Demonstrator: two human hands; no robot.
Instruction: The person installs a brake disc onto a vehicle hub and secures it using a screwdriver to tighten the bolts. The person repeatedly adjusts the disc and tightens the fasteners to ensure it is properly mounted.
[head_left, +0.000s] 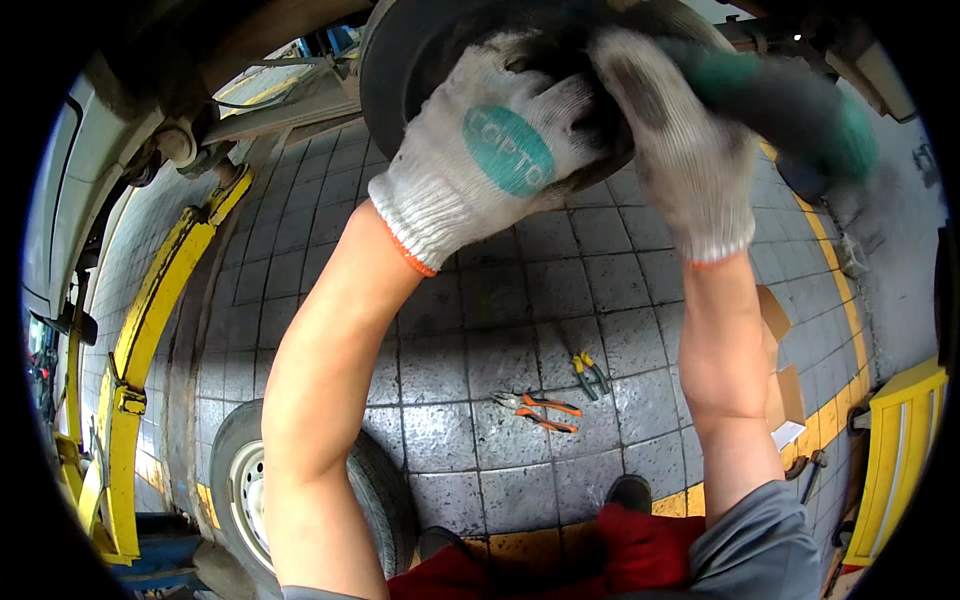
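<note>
Overhead, a large dark round wheel-hub part (385, 85), much like a brake drum, fills the top middle. My left hand (490, 140), in a white knit glove with a green patch, is against it with bent fingers. The fingertips sink into shadow, and what they grip is hidden. My right hand (670, 130), in a soiled white glove, is closed beside it at the part's right side. A thick dark handle with green sections (780, 105), smeared by motion, sticks out to the right from my right hand. The tool's working end is hidden.
Orange-handled pliers (540, 410) and yellow-and-green-handled pliers (590, 375) lie on the tiled floor (440, 430). A wheel (385, 500) is at lower left, near a yellow lift arm (150, 310). A cardboard box (785, 390) and yellow cabinet (895, 460) stand right.
</note>
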